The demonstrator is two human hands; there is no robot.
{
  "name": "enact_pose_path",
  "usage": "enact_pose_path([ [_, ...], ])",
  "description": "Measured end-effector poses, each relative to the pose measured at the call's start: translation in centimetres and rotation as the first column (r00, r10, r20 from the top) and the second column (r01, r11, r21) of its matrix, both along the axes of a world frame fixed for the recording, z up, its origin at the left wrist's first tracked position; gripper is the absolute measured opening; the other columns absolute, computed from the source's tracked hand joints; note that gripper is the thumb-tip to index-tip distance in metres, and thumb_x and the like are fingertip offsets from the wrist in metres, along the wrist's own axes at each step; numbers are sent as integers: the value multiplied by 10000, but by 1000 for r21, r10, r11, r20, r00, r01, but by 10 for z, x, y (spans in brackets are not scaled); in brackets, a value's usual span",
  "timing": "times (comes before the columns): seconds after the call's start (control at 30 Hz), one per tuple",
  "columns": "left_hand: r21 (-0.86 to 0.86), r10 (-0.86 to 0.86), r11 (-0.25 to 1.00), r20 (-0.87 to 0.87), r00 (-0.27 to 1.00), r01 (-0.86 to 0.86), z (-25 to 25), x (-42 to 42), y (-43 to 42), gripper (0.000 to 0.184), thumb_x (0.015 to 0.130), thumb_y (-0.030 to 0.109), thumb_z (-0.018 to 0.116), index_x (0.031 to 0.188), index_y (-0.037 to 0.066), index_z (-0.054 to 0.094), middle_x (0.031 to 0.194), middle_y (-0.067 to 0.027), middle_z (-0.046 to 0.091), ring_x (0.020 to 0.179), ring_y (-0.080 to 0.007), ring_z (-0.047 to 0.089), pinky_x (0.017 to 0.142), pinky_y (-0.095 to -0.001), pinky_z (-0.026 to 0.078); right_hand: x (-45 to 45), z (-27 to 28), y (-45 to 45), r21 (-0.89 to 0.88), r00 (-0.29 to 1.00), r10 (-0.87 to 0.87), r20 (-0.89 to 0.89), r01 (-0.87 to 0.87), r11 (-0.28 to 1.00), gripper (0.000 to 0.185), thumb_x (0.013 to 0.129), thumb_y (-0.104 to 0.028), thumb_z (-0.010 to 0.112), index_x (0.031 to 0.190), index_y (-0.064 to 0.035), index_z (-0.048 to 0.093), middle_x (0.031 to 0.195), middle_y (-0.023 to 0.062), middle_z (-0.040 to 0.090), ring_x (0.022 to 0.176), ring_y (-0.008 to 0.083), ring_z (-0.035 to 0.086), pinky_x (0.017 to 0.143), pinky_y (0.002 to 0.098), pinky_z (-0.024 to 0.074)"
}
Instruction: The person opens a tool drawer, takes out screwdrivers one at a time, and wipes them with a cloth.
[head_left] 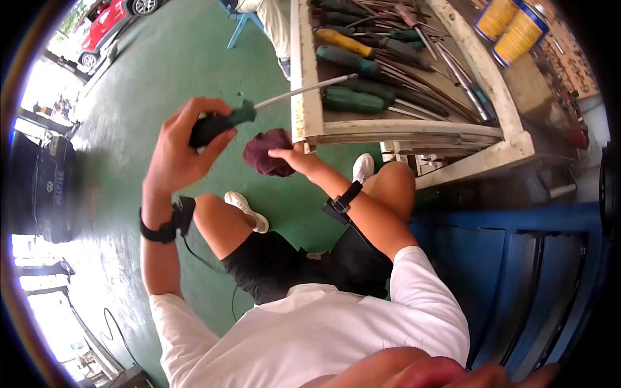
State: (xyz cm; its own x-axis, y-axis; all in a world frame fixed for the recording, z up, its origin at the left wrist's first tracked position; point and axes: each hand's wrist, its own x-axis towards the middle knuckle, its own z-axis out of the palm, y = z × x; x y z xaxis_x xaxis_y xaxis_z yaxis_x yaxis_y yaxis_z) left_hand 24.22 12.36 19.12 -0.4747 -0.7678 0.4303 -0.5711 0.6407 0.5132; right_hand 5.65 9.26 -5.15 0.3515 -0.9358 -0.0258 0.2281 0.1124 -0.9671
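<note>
A screwdriver (242,114) with a dark and green handle is held between the thumb and fingers of my left hand (184,139), raised above the floor. Its long metal shaft points right, and the tip lies over the drawer's left edge in view. My right hand (291,158) grips a crumpled maroon cloth (266,152) below the drawer's near left corner. The open drawer (407,128) holds several screwdrivers, among them one with a green handle (352,100) and one with a yellow handle (344,41).
Two yellow and blue cans (519,33) stand beyond the drawer. Blue cabinets (459,258) are at the right. Another person's leg (275,29) and a blue stool (242,27) are at the top. A red car (107,26) and a dark car (48,184) appear at the left.
</note>
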Motion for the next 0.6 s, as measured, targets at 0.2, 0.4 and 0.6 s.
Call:
enact_pose_path([
  [0.2,-311,-184,889,431,883,336,67,-88,-90,310,895,154,724,1164,70,594,1030,-123,642,946,-300,622,838,-405,494,-49,46,35,-284,930,80,-359,-191,940,455,831,-250,751,1176,27,646,1048,110,735,947,182,682,886,328,521],
  [0.4,-363,-296,593,732,614,719,47,-180,-182,310,923,185,677,1205,117,567,1075,-86,618,1058,-295,569,925,-437,461,-98,102,139,-269,962,-233,-145,189,945,427,866,-151,747,1228,28,608,1095,94,699,1001,159,644,911,310,504],
  [0.6,-125,-560,586,652,512,800,18,-238,-205,329,945,205,656,1237,100,545,1111,-141,611,1096,-356,565,938,-484,451,-144,144,279,-181,655,-714,-248,693,698,410,863,-137,752,1211,38,624,1105,87,692,1032,152,621,939,301,486],
])
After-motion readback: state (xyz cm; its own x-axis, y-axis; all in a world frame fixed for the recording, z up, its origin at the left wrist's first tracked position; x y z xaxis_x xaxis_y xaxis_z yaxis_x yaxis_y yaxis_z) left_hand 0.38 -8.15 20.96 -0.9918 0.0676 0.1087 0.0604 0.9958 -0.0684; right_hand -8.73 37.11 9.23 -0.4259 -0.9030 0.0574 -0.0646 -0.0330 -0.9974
